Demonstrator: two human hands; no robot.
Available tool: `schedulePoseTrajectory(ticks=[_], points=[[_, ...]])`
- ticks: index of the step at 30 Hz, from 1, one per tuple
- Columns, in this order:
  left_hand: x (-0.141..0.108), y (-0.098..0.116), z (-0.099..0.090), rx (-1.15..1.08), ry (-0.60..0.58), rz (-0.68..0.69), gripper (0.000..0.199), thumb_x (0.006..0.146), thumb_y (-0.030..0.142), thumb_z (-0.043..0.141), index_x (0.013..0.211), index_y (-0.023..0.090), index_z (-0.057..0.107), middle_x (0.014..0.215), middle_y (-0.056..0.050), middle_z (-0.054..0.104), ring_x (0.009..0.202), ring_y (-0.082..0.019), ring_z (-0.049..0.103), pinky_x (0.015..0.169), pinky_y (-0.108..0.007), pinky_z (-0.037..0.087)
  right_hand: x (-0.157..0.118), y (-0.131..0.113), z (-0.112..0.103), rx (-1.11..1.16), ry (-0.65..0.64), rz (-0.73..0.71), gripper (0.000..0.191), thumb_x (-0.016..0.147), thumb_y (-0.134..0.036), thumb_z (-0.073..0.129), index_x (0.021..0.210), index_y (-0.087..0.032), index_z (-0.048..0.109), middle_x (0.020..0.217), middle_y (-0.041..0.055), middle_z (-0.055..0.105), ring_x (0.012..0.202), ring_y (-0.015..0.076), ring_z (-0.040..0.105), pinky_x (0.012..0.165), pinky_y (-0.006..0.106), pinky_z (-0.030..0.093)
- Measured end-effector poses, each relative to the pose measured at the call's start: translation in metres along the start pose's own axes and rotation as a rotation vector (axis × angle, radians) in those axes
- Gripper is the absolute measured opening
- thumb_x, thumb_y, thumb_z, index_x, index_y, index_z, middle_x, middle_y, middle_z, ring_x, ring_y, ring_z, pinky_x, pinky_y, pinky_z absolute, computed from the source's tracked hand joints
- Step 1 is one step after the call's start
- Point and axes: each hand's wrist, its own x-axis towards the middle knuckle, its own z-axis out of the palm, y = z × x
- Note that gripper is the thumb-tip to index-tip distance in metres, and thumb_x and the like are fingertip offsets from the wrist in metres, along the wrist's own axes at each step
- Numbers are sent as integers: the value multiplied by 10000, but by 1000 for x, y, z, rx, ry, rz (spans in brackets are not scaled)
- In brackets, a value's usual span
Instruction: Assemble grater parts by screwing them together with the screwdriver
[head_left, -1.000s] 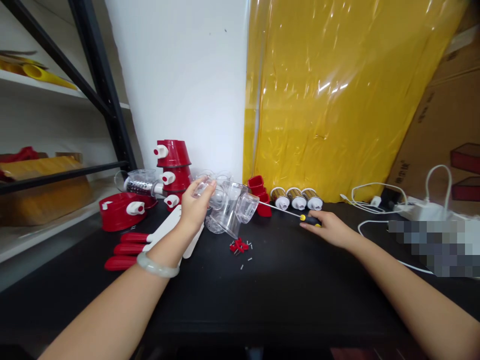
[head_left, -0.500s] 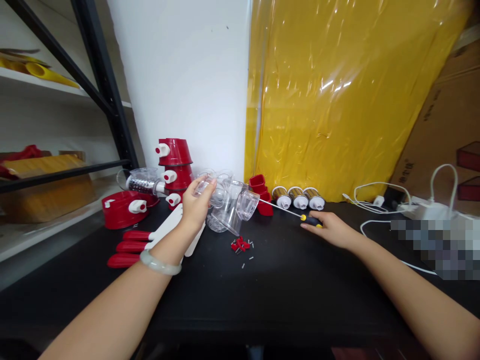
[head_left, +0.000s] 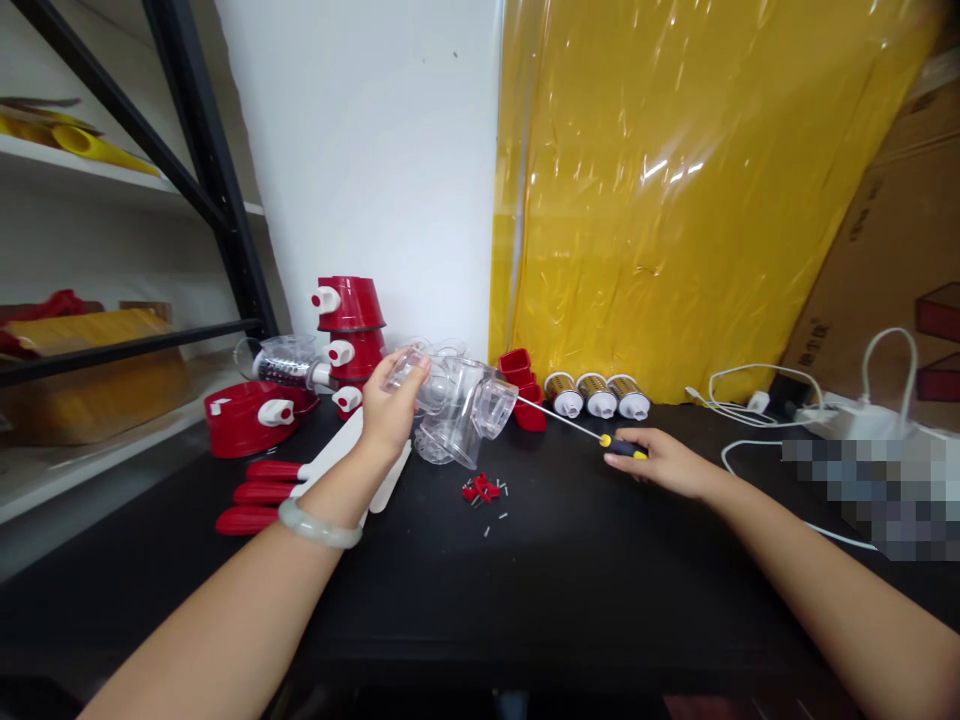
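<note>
My left hand (head_left: 394,405) is closed around one end of a clear plastic housing (head_left: 459,400), held tilted above the black table. A long screwdriver (head_left: 622,447) with a black and yellow handle is gripped by the fingers of my right hand (head_left: 664,462). Its thin shaft points left, and the tip meets or goes into the housing's right-hand opening; which of the two I cannot tell. Below the housing lie small red plastic parts (head_left: 481,489) with several loose screws (head_left: 503,516) around them.
Stacked red bases (head_left: 352,304) with white knobs stand at the back left, near another red base (head_left: 247,422). Red-handled white pieces (head_left: 262,493) lie by my left forearm. Red pushers (head_left: 525,385) and grater drums (head_left: 598,396) line the back. White cables (head_left: 739,400) lie at right.
The screwdriver's handle has turned slightly within my right hand. The clear housing and my left hand have barely shifted.
</note>
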Motion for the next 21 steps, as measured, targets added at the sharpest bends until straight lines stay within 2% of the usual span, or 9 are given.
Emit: schedulePoseTrajectory(ticks=[5, 8, 10, 12, 14, 16, 18, 21], points=[[0, 4, 0, -7, 34, -6, 543, 640, 454, 789, 1070, 141, 681, 868, -63, 673, 709, -159, 622, 508, -202, 420, 0, -1, -4, 24, 74, -41, 421, 810, -598, 572, 820, -180, 613, 723, 26, 620, 685, 174, 573, 648, 304, 451], [1, 6, 0, 5, 71, -12, 547, 628, 458, 793, 1057, 138, 682, 849, -60, 670, 677, -151, 605, 477, -199, 389, 2, 1, -6, 22, 135, -109, 395, 789, -567, 624, 899, -188, 654, 884, 60, 668, 842, 220, 610, 786, 358, 479], [1, 7, 0, 24, 99, -6, 554, 619, 453, 801, 1057, 135, 684, 865, -64, 669, 681, -144, 599, 477, -195, 386, 3, 3, -7, 9, 180, -159, 381, 761, -535, 682, 936, -197, 674, 975, 73, 674, 945, 244, 607, 894, 389, 455], [2, 7, -1, 44, 114, -17, 563, 616, 457, 803, 1061, 134, 685, 862, -64, 665, 673, -141, 593, 464, -192, 379, 4, 5, -8, 18, 210, -170, 388, 740, -521, 716, 958, -202, 682, 1024, 81, 670, 990, 254, 601, 925, 401, 446], [3, 5, -1, 44, 111, -44, 573, 620, 468, 799, 1074, 137, 684, 828, -56, 656, 638, -137, 585, 444, -192, 370, 3, 7, -8, 63, 217, -135, 406, 728, -528, 728, 969, -206, 676, 1033, 79, 658, 922, 236, 612, 837, 384, 485], [4, 3, -3, 26, 100, -67, 582, 627, 474, 795, 1089, 139, 681, 804, -51, 647, 607, -132, 582, 434, -193, 367, 2, 7, -6, 145, 198, -92, 422, 723, -537, 728, 977, -207, 655, 959, 56, 644, 759, 180, 602, 694, 336, 497], [5, 1, -4, 8, 90, -79, 589, 630, 475, 797, 1099, 140, 677, 815, -57, 648, 612, -138, 596, 432, -191, 368, 1, 7, -4, 235, 161, -58, 430, 734, -538, 720, 992, -207, 625, 826, 14, 608, 627, 129, 551, 593, 292, 463], [7, -1, -6, 4, 90, -74, 598, 629, 473, 800, 1110, 143, 672, 860, -73, 659, 669, -164, 632, 430, -187, 367, 0, 6, 0, 351, 112, -27, 446, 759, -547, 696, 1016, -198, 592, 648, -36, 522, 542, 104, 497, 514, 253, 391]])
